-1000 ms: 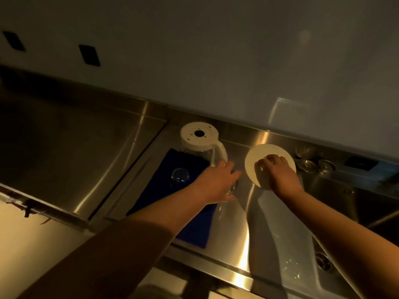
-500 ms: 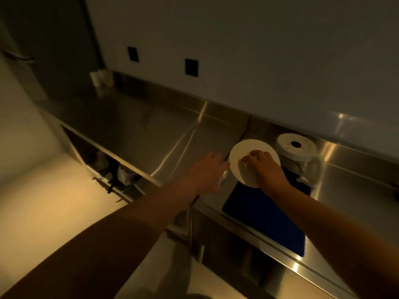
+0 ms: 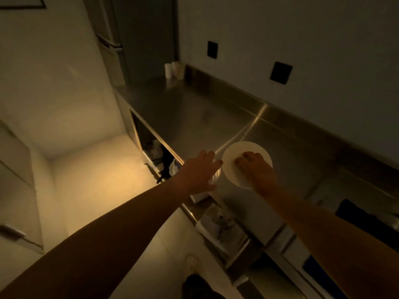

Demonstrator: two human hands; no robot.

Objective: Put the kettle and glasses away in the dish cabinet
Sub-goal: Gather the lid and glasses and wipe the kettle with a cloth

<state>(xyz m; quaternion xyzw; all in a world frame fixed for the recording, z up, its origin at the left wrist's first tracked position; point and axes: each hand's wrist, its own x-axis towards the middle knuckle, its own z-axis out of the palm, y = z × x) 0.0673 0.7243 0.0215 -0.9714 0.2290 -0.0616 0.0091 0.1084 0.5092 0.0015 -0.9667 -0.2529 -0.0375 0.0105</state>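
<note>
My left hand (image 3: 199,173) grips a clear glass (image 3: 216,175) from above; only the glass's rim and side show under my palm. My right hand (image 3: 255,169) pinches a round white plate (image 3: 235,152) by its near edge, thumb hidden beneath it. Both are held above the front edge of the steel counter (image 3: 194,117). The kettle is out of view.
Open shelves (image 3: 224,225) under the counter hold crumpled cloths and containers. Small white cups (image 3: 173,70) stand at the counter's far end beside a tall fridge (image 3: 133,39). A dark blue mat (image 3: 358,212) lies at the right. Cabinet drawers (image 3: 15,223) stand at the left.
I have turned left, away from the kettle and the blue mat. Both hands have carried the glass and the plate along over the counter; the kettle has left the view.
</note>
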